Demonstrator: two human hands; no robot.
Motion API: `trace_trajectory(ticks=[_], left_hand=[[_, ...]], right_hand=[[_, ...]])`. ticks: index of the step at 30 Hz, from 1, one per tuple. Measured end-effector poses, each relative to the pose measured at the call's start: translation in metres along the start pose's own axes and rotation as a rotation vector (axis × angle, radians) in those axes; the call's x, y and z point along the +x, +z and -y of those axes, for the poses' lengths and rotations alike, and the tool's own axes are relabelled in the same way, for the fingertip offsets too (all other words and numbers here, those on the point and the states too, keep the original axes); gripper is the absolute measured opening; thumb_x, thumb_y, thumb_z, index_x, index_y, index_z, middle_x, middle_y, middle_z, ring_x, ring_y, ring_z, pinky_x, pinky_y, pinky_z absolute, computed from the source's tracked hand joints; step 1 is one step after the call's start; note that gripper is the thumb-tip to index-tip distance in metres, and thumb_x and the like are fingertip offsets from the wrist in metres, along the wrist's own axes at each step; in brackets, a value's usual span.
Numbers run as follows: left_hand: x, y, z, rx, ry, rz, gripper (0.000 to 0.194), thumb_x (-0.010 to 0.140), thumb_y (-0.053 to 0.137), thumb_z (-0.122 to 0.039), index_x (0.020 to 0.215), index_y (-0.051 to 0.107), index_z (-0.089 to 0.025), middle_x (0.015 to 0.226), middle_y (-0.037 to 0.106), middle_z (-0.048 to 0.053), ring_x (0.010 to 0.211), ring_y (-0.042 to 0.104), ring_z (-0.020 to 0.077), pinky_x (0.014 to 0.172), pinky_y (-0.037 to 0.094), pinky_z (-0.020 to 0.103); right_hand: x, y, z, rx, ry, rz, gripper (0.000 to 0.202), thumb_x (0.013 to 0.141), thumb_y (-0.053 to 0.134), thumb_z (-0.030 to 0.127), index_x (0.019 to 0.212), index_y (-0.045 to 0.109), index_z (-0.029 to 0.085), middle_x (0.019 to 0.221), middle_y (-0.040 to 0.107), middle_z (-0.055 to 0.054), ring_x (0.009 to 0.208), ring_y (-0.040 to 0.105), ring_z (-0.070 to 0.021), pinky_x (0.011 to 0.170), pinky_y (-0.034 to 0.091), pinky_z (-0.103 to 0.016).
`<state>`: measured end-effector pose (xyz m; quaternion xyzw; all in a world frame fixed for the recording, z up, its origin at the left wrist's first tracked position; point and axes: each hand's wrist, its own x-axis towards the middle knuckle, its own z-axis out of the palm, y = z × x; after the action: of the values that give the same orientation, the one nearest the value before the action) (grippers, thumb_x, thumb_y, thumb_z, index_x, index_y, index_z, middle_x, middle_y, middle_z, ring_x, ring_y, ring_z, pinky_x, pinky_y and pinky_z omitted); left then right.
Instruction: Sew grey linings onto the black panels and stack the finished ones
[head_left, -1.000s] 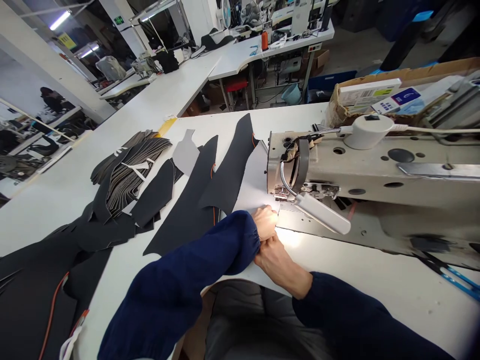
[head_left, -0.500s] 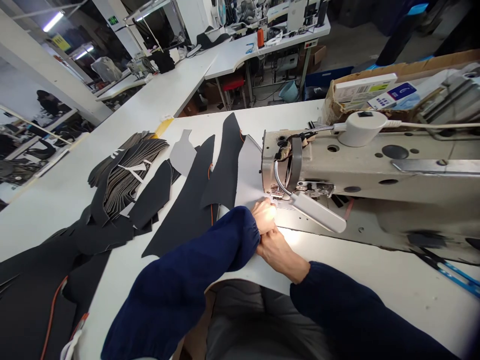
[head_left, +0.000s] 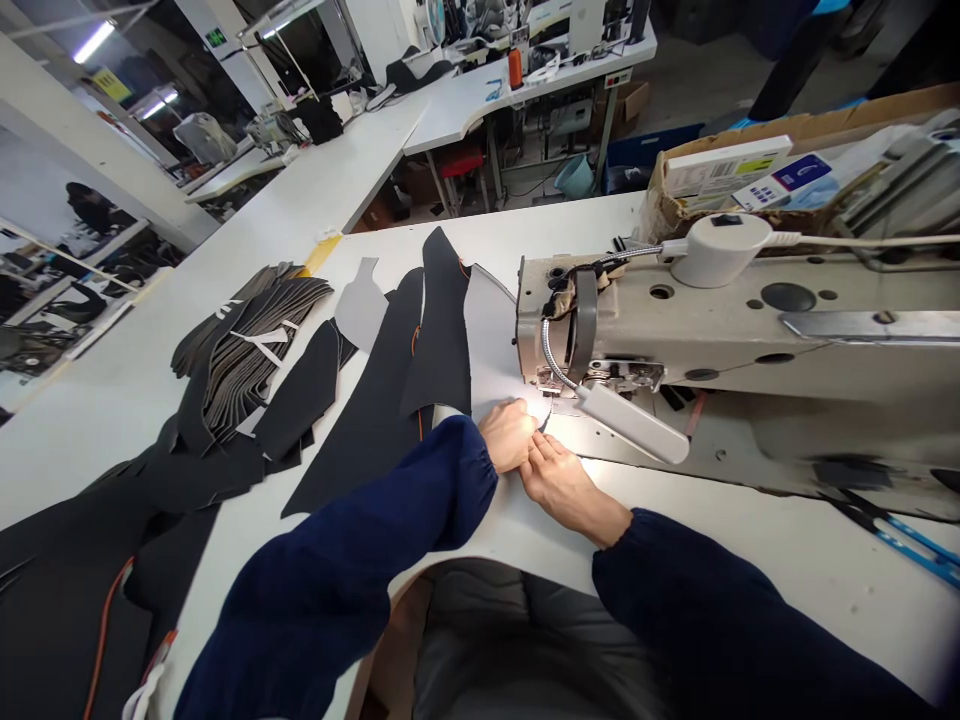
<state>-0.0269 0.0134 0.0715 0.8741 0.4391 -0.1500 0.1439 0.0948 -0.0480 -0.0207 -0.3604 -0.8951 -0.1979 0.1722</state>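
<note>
On the white bench (head_left: 795,560), the sewing machine (head_left: 720,330) stands toward the right edge, and the grey piece (head_left: 491,330) lies just left of it, reaching from near the far edge toward the curved near edge. At this piece's near end, beside the needle area, the left hand (head_left: 510,435) rests with curled fingers, and the right hand (head_left: 566,485), its fingers stretched, touches it; whether either grips the cloth, I cannot tell.

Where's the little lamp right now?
In the head view, the lamp is right of centre, at the end of its flexible neck, in front of the sewing machine, above and right of the right hand.
</note>
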Motion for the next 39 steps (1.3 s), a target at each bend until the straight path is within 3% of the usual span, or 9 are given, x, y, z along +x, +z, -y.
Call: trace_trajectory(ticks=[8, 12, 17, 21, 26, 33, 39], left_hand=[[0.013, 0.010, -0.001, -0.083, -0.014, -0.042, 0.027, 0.085, 0.046, -0.024, 0.107, 0.060, -0.016, 0.105, 0.055, 0.009, 0.085, 0.057, 0.0191, 0.078, 0.050, 0.030], [-0.005, 0.013, 0.005, -0.015, -0.036, -0.125, 0.034, 0.079, 0.051, -0.017, 0.113, 0.054, -0.016, 0.118, 0.048, 0.012, 0.107, 0.047, 0.0260, 0.088, 0.048, 0.036], [-0.024, 0.014, 0.002, 0.076, -0.090, -0.010, 0.032, 0.079, 0.046, -0.007, 0.109, 0.054, -0.016, 0.115, 0.048, 0.011, 0.097, 0.049, 0.0233, 0.081, 0.050, 0.036], [-0.018, 0.021, -0.006, 0.104, -0.046, -0.109, 0.034, 0.083, 0.044, -0.009, 0.114, 0.053, -0.017, 0.115, 0.049, 0.010, 0.100, 0.049, 0.0244, 0.077, 0.050, 0.034], [-0.004, 0.040, -0.003, 0.117, 0.026, -0.238, 0.037, 0.085, 0.044, -0.011, 0.122, 0.051, -0.010, 0.113, 0.052, 0.013, 0.101, 0.048, 0.0242, 0.087, 0.046, 0.035], [0.000, 0.057, -0.011, 0.156, 0.003, -0.292, 0.036, 0.089, 0.036, -0.006, 0.121, 0.053, -0.008, 0.110, 0.056, 0.014, 0.101, 0.050, 0.0239, 0.085, 0.044, 0.035], [0.000, 0.057, -0.016, 0.136, -0.044, -0.268, 0.034, 0.092, 0.032, -0.007, 0.118, 0.054, -0.008, 0.110, 0.057, 0.013, 0.098, 0.051, 0.0227, 0.083, 0.044, 0.034]], right_hand=[[-0.006, 0.009, -0.015, 0.027, 0.039, -0.032, 0.019, 0.078, 0.051, 0.002, 0.087, 0.068, 0.002, 0.094, 0.068, -0.022, 0.093, 0.065, -0.0273, 0.090, 0.049, -0.041], [-0.010, 0.014, -0.019, 0.045, 0.051, -0.033, 0.025, 0.080, 0.051, 0.000, 0.098, 0.067, -0.001, 0.103, 0.067, -0.025, 0.099, 0.064, -0.0274, 0.093, 0.048, -0.041], [-0.010, 0.015, -0.020, 0.074, 0.074, -0.021, 0.024, 0.081, 0.049, 0.001, 0.095, 0.068, 0.001, 0.098, 0.068, -0.023, 0.098, 0.064, -0.0278, 0.092, 0.049, -0.040], [-0.009, 0.015, -0.025, 0.090, 0.112, -0.011, 0.023, 0.082, 0.047, 0.001, 0.091, 0.068, 0.004, 0.090, 0.069, -0.021, 0.093, 0.065, -0.0274, 0.088, 0.051, -0.039], [-0.017, 0.018, -0.033, 0.126, 0.161, -0.016, 0.028, 0.084, 0.043, 0.001, 0.099, 0.068, 0.005, 0.105, 0.067, -0.021, 0.102, 0.063, -0.0272, 0.093, 0.050, -0.042], [-0.040, 0.003, -0.037, 0.304, 0.251, -0.137, 0.032, 0.087, 0.042, 0.003, 0.106, 0.066, 0.014, 0.109, 0.069, -0.011, 0.107, 0.062, -0.0225, 0.102, 0.046, -0.041], [-0.031, -0.009, -0.040, 0.304, 0.233, -0.219, 0.022, 0.088, 0.047, 0.006, 0.102, 0.064, 0.011, 0.106, 0.069, -0.013, 0.101, 0.064, -0.0218, 0.103, 0.043, -0.041]])
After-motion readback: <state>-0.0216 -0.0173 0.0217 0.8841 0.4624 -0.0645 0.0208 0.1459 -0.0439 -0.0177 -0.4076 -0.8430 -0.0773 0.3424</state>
